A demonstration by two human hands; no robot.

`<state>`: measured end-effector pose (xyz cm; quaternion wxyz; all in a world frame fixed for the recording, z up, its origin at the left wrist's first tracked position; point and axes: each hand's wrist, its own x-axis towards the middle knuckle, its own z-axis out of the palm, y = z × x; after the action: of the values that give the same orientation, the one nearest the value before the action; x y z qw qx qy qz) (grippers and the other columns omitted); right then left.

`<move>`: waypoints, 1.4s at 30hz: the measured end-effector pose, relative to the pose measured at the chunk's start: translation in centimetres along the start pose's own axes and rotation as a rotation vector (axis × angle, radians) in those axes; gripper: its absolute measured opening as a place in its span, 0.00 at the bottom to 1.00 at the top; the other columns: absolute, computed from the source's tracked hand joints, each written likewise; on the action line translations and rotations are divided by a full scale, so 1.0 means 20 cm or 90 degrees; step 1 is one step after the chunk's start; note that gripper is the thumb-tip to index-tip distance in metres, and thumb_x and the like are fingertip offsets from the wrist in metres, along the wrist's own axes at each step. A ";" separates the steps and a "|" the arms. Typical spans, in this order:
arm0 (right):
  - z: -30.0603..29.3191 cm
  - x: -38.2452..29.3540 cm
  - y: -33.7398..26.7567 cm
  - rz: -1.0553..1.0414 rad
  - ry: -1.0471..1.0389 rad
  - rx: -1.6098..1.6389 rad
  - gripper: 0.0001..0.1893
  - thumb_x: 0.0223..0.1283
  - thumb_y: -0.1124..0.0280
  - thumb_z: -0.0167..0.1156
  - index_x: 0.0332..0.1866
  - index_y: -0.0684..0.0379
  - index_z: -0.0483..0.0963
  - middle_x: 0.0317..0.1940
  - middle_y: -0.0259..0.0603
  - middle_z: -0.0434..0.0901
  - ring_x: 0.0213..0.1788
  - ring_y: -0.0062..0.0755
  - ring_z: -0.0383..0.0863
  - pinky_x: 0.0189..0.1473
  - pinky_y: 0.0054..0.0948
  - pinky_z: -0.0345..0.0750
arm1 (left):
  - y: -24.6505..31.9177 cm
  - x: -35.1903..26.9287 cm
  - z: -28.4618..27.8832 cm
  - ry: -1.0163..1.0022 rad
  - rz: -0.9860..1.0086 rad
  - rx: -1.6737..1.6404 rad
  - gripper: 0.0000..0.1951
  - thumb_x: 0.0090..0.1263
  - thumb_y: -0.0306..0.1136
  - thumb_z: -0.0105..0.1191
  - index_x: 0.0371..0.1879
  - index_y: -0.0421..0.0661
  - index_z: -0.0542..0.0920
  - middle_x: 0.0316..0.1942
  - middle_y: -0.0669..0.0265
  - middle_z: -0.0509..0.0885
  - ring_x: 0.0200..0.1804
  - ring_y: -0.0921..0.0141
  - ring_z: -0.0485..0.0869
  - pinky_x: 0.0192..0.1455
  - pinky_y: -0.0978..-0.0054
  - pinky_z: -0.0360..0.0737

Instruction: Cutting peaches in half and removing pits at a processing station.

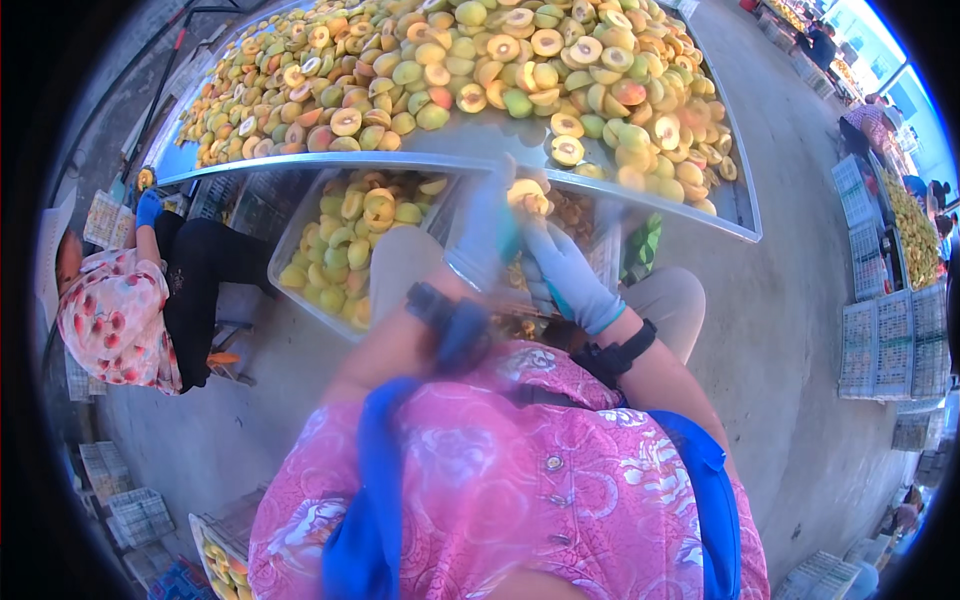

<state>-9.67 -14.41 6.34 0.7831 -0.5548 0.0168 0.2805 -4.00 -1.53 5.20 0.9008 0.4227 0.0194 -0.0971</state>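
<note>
My right hand (568,274), in a pale glove with green at the edge, holds a yellow stone-fruit half (528,196) just below the front rim of a metal tray (435,159). My left hand (484,229), gloved alike, is close beside the fruit and blurred, so its finger grip is unclear. Many halved stone fruits (442,67), some with the stone showing, are heaped on the tray. Below and to the left is a plastic crate (300,300) of fruit halves. A second crate (609,240) beneath my hands has brownish bits in it, partly hidden.
At left sits a person (120,315) with a blue-gloved hand (148,208) near the tray corner. Stacked plastic crates (892,341) stand at right, beside another fruit-covered table (907,225). Behind me on the left are more crates (139,517) and a fruit-filled crate (225,562).
</note>
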 end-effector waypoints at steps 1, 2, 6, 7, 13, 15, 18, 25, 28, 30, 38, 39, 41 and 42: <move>0.01 0.00 -0.01 0.001 -0.001 -0.001 0.18 0.75 0.45 0.47 0.43 0.50 0.65 0.19 0.25 0.61 0.11 0.16 0.55 0.11 0.21 0.56 | -0.01 0.00 0.00 0.002 0.000 -0.001 0.21 0.79 0.50 0.48 0.40 0.42 0.82 0.36 0.67 0.83 0.32 0.77 0.80 0.37 0.78 0.78; 0.03 -0.01 -0.02 0.015 0.005 0.016 0.18 0.75 0.45 0.47 0.43 0.50 0.65 0.18 0.25 0.61 0.11 0.16 0.55 0.11 0.21 0.56 | -0.03 0.00 -0.01 0.033 0.063 0.062 0.22 0.79 0.51 0.48 0.40 0.42 0.82 0.36 0.66 0.83 0.32 0.75 0.80 0.37 0.77 0.79; 0.01 0.00 -0.04 0.069 -0.024 0.112 0.18 0.75 0.45 0.47 0.43 0.49 0.67 0.18 0.25 0.61 0.11 0.16 0.54 0.11 0.21 0.55 | -0.08 0.02 0.00 0.091 0.315 0.263 0.23 0.79 0.53 0.47 0.41 0.41 0.82 0.36 0.64 0.84 0.33 0.73 0.82 0.38 0.76 0.80; 0.02 0.01 -0.03 0.069 -0.024 0.112 0.18 0.75 0.45 0.47 0.43 0.49 0.67 0.18 0.25 0.61 0.11 0.16 0.54 0.11 0.21 0.55 | -0.06 0.02 -0.01 0.091 0.314 0.263 0.23 0.79 0.53 0.47 0.41 0.41 0.82 0.36 0.64 0.84 0.33 0.73 0.82 0.38 0.76 0.80; 0.04 0.00 -0.01 0.040 -0.022 0.051 0.14 0.76 0.50 0.46 0.45 0.48 0.69 0.20 0.22 0.64 0.13 0.14 0.56 0.13 0.20 0.54 | 0.03 -0.03 -0.02 -0.001 -0.006 0.040 0.19 0.79 0.47 0.49 0.43 0.41 0.82 0.37 0.66 0.84 0.34 0.74 0.81 0.38 0.77 0.79; 0.04 0.03 -0.01 0.078 -0.010 0.107 0.14 0.76 0.50 0.46 0.44 0.48 0.70 0.20 0.23 0.66 0.13 0.15 0.58 0.12 0.20 0.55 | -0.07 0.01 -0.05 0.097 0.350 0.332 0.22 0.79 0.50 0.48 0.42 0.40 0.82 0.36 0.64 0.84 0.34 0.73 0.82 0.38 0.75 0.80; 0.05 0.03 0.00 0.075 -0.004 0.121 0.20 0.74 0.42 0.48 0.36 0.47 0.68 0.16 0.22 0.60 0.09 0.15 0.54 0.09 0.20 0.54 | -0.05 0.03 -0.07 0.084 0.201 0.260 0.22 0.79 0.50 0.48 0.42 0.40 0.83 0.36 0.65 0.84 0.34 0.73 0.81 0.38 0.76 0.80; 0.12 0.01 -0.02 0.067 0.035 0.065 0.20 0.73 0.41 0.48 0.32 0.44 0.66 0.15 0.21 0.58 0.09 0.13 0.52 0.10 0.19 0.50 | 0.00 -0.03 -0.03 0.048 0.106 0.113 0.22 0.78 0.50 0.49 0.40 0.40 0.82 0.34 0.65 0.83 0.34 0.74 0.81 0.38 0.78 0.79; 0.08 0.02 -0.01 0.115 -0.022 0.165 0.20 0.73 0.40 0.47 0.33 0.44 0.66 0.15 0.20 0.57 0.09 0.13 0.51 0.09 0.19 0.50 | -0.03 0.01 -0.08 0.088 0.264 0.270 0.24 0.78 0.53 0.48 0.41 0.39 0.82 0.34 0.63 0.84 0.34 0.73 0.81 0.38 0.77 0.79; 0.09 0.01 -0.03 0.128 -0.034 0.147 0.20 0.73 0.40 0.47 0.34 0.43 0.67 0.14 0.19 0.56 0.08 0.13 0.50 0.09 0.19 0.50 | 0.06 0.03 -0.14 -0.138 -0.130 -0.063 0.23 0.78 0.51 0.49 0.42 0.39 0.82 0.35 0.64 0.84 0.35 0.73 0.81 0.39 0.78 0.79; 0.11 0.01 -0.01 0.076 -0.019 0.114 0.19 0.74 0.41 0.47 0.35 0.45 0.67 0.14 0.19 0.55 0.08 0.13 0.50 0.09 0.20 0.50 | 0.01 -0.02 -0.04 0.008 0.188 0.259 0.27 0.76 0.56 0.49 0.41 0.38 0.82 0.35 0.61 0.85 0.34 0.70 0.83 0.39 0.75 0.81; 0.10 0.00 -0.01 0.079 -0.015 0.101 0.19 0.74 0.42 0.47 0.35 0.45 0.67 0.15 0.19 0.55 0.09 0.13 0.50 0.09 0.19 0.51 | 0.05 -0.02 -0.03 -0.017 0.080 0.175 0.28 0.76 0.57 0.49 0.40 0.37 0.82 0.35 0.60 0.85 0.34 0.69 0.84 0.39 0.74 0.81; 0.06 -0.01 -0.02 0.094 -0.059 0.114 0.19 0.74 0.42 0.48 0.36 0.45 0.67 0.15 0.20 0.56 0.09 0.13 0.51 0.09 0.19 0.51 | 0.10 -0.03 -0.01 -0.019 0.021 0.139 0.29 0.76 0.58 0.49 0.39 0.37 0.82 0.34 0.59 0.85 0.33 0.69 0.84 0.39 0.74 0.81; 0.05 -0.02 -0.03 0.109 -0.105 0.127 0.18 0.74 0.43 0.48 0.36 0.46 0.67 0.16 0.20 0.57 0.09 0.13 0.51 0.10 0.19 0.51 | 0.12 -0.04 -0.01 -0.019 -0.036 0.104 0.30 0.75 0.58 0.49 0.37 0.36 0.83 0.34 0.59 0.86 0.31 0.68 0.84 0.39 0.75 0.82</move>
<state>-10.02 -13.76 7.41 0.8063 -0.4457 0.0272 0.3880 -4.24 0.20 7.07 0.8605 0.4924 0.0096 -0.1300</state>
